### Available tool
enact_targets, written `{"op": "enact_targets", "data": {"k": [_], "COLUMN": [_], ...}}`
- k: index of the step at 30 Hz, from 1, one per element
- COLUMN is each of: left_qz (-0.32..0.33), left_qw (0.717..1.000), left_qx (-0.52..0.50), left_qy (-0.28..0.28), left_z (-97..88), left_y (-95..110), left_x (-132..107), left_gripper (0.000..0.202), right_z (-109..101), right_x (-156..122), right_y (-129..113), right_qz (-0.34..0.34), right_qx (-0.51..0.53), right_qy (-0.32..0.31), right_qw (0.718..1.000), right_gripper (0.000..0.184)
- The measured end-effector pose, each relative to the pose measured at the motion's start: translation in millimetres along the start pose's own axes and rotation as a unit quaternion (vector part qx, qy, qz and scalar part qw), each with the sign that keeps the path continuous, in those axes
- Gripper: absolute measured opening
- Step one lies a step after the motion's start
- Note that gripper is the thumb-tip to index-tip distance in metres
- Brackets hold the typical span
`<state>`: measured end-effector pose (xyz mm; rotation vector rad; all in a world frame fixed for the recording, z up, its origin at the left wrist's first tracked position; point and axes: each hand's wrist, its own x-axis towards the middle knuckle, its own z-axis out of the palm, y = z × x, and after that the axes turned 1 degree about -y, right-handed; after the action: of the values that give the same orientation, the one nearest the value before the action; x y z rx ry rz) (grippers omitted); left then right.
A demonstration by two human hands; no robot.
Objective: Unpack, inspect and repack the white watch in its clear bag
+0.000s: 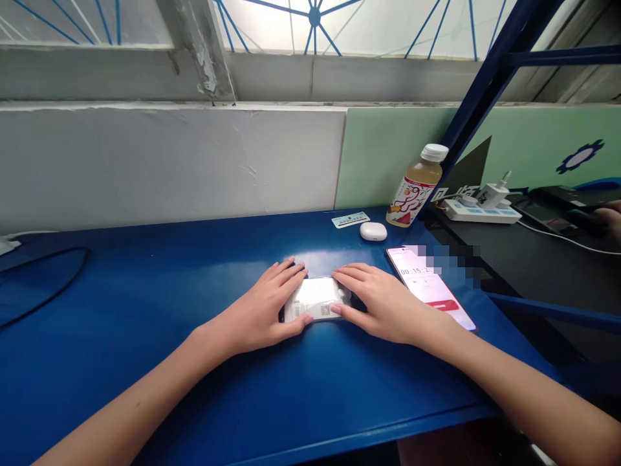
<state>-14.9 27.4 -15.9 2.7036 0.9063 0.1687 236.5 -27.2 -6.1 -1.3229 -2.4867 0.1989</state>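
A small white package in shiny clear wrap lies on the blue desk, with a printed label and a square code on its near side. My left hand grips its left end, fingers along the far edge and thumb on the near edge. Around the right end my right hand is closed in the same way, its fingertips on the far corner and its thumb near the code. Both palms face down, and part of each end is hidden beneath the fingers.
Right of my hands lies a phone showing a timer. Behind stand a drink bottle, a white earbud case and a card. A power strip sits far right, near another person's hand. A black cable curves at left.
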Motion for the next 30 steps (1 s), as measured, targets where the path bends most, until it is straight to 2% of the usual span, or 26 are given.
{"op": "enact_targets", "data": {"k": [4,10,16,21,26,30], "left_qz": [0.012,0.023,0.036,0.049,0.036,0.015], "left_qw": [1.0,0.999,0.999,0.998,0.999,0.999], "left_qx": [0.014,0.022,0.033,0.027,0.028,0.04], "left_qy": [0.004,-0.001,-0.023,-0.015,-0.025,-0.01], "left_z": [4.4,5.8,4.2,6.1,1.3,-2.5], "left_y": [1.4,0.2,1.3,3.2,-0.8,-7.0], "left_x": [0.2,1.2,3.9,4.4,2.4,-0.7], "left_gripper": [0.068,0.062,0.063,0.062,0.063,0.062], "right_z": [9.2,17.1,13.7,11.5,8.0,0.3], "right_x": [1.7,1.0,0.3,0.1,-1.4,-0.3], "right_y": [-7.0,-4.3,-2.7,1.2,6.3,10.4], "right_qz": [0.023,0.002,-0.004,0.009,-0.01,-0.04], "right_qx": [0.006,0.02,0.036,0.091,0.059,0.003], "right_qy": [0.041,0.031,-0.017,-0.024,0.001,0.037], "right_qw": [0.999,0.999,0.999,0.996,0.998,0.999], "right_gripper": [0.039,0.035,0.053,0.062,0.051,0.027]}}
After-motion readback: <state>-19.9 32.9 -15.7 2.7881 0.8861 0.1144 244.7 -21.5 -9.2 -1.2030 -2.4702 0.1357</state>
